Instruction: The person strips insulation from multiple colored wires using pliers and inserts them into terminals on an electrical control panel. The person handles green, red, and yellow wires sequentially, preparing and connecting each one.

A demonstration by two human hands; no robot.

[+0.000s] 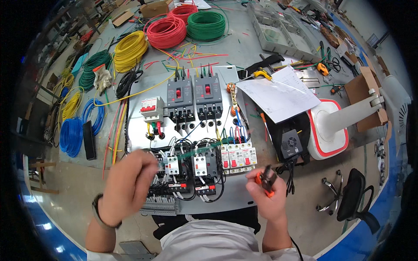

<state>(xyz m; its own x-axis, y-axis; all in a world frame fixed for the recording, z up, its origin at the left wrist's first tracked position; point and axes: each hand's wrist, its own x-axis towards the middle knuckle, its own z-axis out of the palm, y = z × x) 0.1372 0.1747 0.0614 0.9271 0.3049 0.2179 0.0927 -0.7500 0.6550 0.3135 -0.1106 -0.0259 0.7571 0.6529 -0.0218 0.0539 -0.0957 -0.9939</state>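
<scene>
My left hand is closed and blurred above the left side of a metal mounting plate. A smeared green wire stretches rightward from its fingertips over the plate; the exact grip is hard to see. My right hand is wrapped round orange-handled wire cutters, jaws upward, near the plate's lower right. Two grey circuit breakers with red levers stand at the plate's back. Lower down sit white contactors, small breakers with red switches and a grey terminal strip.
Behind the plate lie yellow, red and green wire coils. Blue coils and a black phone lie left. Papers, a white stand with red edging and a grey tray occupy the right.
</scene>
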